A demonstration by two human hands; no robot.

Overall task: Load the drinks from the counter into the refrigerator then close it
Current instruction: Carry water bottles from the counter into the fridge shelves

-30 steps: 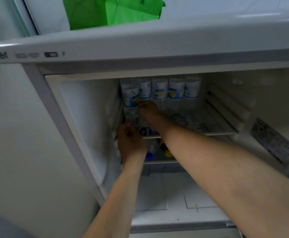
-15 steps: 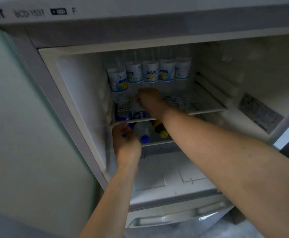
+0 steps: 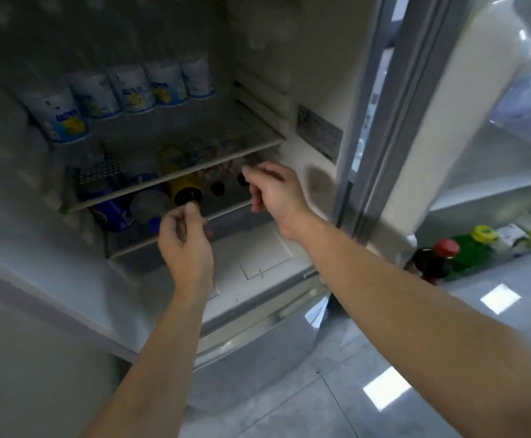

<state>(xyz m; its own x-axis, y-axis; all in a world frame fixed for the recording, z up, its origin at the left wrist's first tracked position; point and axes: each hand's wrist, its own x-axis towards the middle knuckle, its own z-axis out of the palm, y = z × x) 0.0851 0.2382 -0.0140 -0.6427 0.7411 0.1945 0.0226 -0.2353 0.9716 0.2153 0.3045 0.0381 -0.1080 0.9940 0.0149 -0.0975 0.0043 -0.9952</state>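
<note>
The refrigerator (image 3: 314, 90) stands open, its door (image 3: 466, 99) swung out to the right. The left hand (image 3: 185, 241) hangs in front of the lower shelf with fingers loosely curled and nothing between them; just above its fingertips lies a yellow bottle (image 3: 183, 186) on its side, cap toward the person. To the left of that hand lie a clear bottle (image 3: 148, 205) with a blue cap and a blue can (image 3: 112, 213). The right hand (image 3: 273, 191) hovers at the right end of the same shelf, fingers bent and holding nothing, with two dark caps (image 3: 217, 188) just to its left. Above both hands, a row of water bottles (image 3: 134, 90) stands on the wire shelf (image 3: 251, 147). Right of the right forearm, bottles (image 3: 447, 257) sit in the door rack.
</note>
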